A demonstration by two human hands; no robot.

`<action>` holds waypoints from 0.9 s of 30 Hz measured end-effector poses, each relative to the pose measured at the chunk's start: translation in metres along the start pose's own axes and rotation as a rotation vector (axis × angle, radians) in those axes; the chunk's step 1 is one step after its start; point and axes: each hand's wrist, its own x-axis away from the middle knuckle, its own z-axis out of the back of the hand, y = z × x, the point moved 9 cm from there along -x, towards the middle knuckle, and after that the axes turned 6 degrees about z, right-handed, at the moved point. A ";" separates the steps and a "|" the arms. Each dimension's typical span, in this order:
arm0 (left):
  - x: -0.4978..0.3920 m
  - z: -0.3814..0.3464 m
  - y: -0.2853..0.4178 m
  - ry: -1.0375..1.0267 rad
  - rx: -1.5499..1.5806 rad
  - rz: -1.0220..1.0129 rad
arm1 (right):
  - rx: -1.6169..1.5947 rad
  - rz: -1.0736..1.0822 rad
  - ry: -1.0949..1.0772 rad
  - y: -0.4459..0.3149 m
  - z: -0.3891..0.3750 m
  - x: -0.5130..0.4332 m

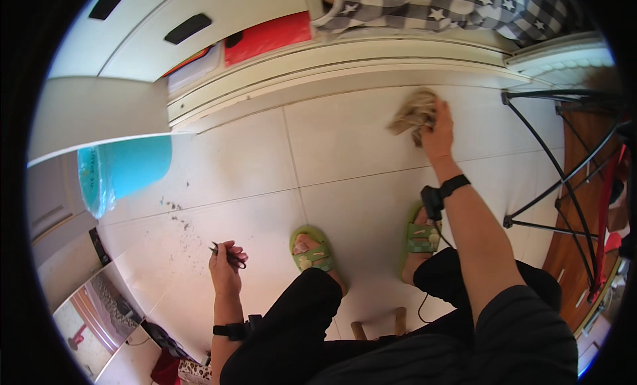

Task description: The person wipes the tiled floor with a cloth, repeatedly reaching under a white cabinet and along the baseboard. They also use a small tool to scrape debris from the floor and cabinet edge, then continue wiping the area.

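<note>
My right hand (439, 134) is on a crumpled brown cloth (415, 111), its fingers closed around one side. The cloth is against the pale tiled floor (343, 136), not far from the base of the white cabinet (348, 69). Lower left, my left hand (226, 270) holds a small pair of dark scissors (236, 260). Their tips poke out past the thumb, and a handle loop shows below the fingers. Dark scraps (176, 216) are scattered over the tiles ahead of my left hand.
A turquoise bin (142, 161) with a clear plastic liner is at the left. Black folding-frame legs (540, 136) rise at the right. Green slippers (313, 250) are on my feet, before wooden stool legs (400, 320). Checked fabric (438, 12) fills an open cabinet section.
</note>
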 end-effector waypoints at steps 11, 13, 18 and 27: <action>0.010 -0.026 0.018 -0.043 -0.103 -0.105 | -0.366 0.362 -0.698 -0.282 -0.227 0.061; 0.012 -0.030 0.016 -0.051 -0.073 -0.122 | -0.579 0.388 -0.430 -0.309 -0.192 0.061; 0.010 0.009 -0.010 -0.039 0.052 -0.096 | -0.848 0.083 -0.168 -0.230 -0.087 0.077; 0.017 0.039 -0.032 0.000 0.120 -0.049 | 0.334 -0.114 -0.197 -0.086 -0.061 0.094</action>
